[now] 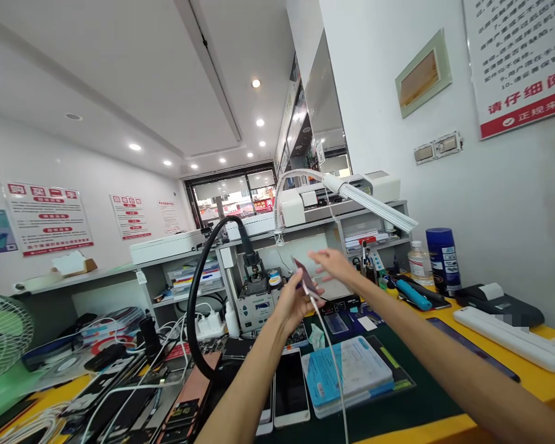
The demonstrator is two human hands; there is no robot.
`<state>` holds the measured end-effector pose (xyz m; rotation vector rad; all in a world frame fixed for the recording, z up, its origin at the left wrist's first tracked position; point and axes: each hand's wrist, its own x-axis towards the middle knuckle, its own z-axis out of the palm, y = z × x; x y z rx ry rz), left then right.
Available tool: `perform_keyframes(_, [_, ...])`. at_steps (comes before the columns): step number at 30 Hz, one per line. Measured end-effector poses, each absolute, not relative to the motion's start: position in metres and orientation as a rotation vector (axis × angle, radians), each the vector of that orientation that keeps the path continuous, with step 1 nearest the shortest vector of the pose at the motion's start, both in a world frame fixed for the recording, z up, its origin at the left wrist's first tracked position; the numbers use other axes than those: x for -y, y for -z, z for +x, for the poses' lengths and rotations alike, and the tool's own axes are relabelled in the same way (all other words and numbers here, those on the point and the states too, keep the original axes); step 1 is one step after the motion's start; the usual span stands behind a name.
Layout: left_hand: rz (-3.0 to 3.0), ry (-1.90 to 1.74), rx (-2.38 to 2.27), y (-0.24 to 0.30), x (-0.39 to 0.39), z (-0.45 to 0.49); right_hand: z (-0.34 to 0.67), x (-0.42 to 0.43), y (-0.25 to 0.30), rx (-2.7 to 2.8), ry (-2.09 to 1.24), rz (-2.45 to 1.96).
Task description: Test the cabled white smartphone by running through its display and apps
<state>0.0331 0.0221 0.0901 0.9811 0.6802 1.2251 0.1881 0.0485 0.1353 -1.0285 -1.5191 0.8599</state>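
My left hand [287, 303] grips a smartphone [306, 279], which is tilted and raised above the bench. A white charging cable [332, 345] runs from the phone's lower end down toward me. Just to the right of the phone, my right hand [337, 266] is held with its fingers stretched out and nothing in it. Below both hands lies a blue and white box [351, 370] on a dark green mat, and beside it a white-framed phone [291, 388] with a dark screen.
A thick black hose [192, 314] arches up left of my forearm from a soldering or hot-air station [255, 308]. Loose cables and phone parts crowd the left side. On the right are a blue spray can [443, 262], a clear bottle [419, 262] and a long white device [509, 336].
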Motion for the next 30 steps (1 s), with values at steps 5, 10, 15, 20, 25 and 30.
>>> perform_keyframes(5, [0.897,-1.143,-0.562,-0.05,-0.006,0.007,0.155,-0.028,-0.076,1.509,-1.35,-0.987])
perform_keyframes(10, [0.839,-1.135,-0.52,-0.036,-0.01,-0.009,0.131,-0.041,-0.051,1.28,-1.67,-0.865])
perform_keyframes(15, [0.716,-1.137,-0.502,-0.022,-0.021,-0.017,0.117,-0.06,-0.022,1.05,-1.809,-0.772])
perform_keyframes(20, [0.656,-1.024,-0.512,-0.006,-0.025,-0.027,0.116,-0.061,0.005,0.914,-1.927,-0.789])
perform_keyframes(25, [0.591,-0.96,-0.499,-0.007,-0.019,-0.035,0.118,-0.053,0.008,0.809,-2.076,-0.768])
perform_keyframes(30, [0.619,-0.879,-0.513,-0.009,-0.017,-0.035,0.124,-0.045,0.002,0.766,-2.19,-0.708])
